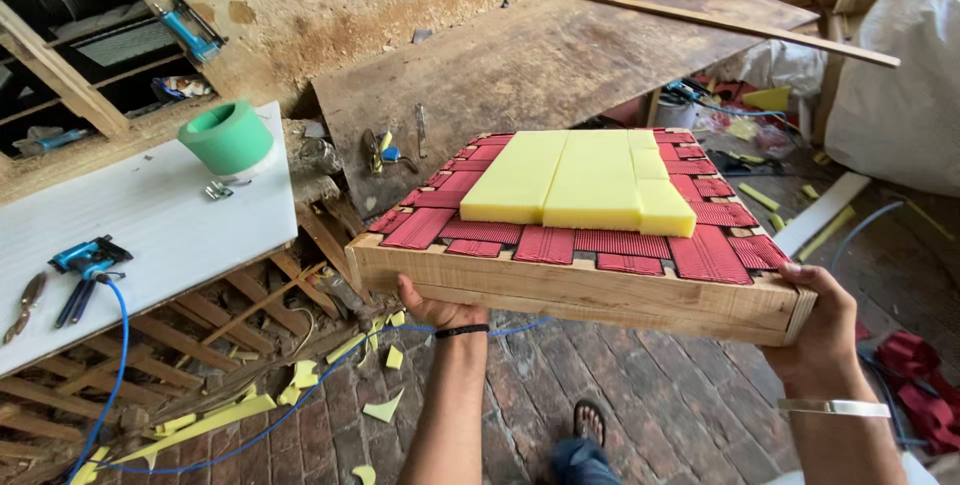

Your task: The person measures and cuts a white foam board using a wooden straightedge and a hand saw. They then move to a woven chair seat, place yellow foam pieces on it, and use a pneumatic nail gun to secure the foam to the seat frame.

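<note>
Now big wooden frame (560, 290) at middle, held up off brick floor (650, 395). Red woven straps (700, 250) across it, yellow foam blocks (580, 180) on top. Left hand (435, 305) grips under near edge at 7 o'clock; right hand (815, 330) wraps corner at 4 o'clock. White board (150, 225) at 9 o'clock carries green roll (230, 137), blue air tool (88, 260). Foam scraps (300, 385) litter floor below.

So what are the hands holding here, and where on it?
Both hands carry a square wooden frame woven with red webbing, yellow foam on top. The left hand supports its near edge from underneath; the right hand grips its near right corner.
</note>
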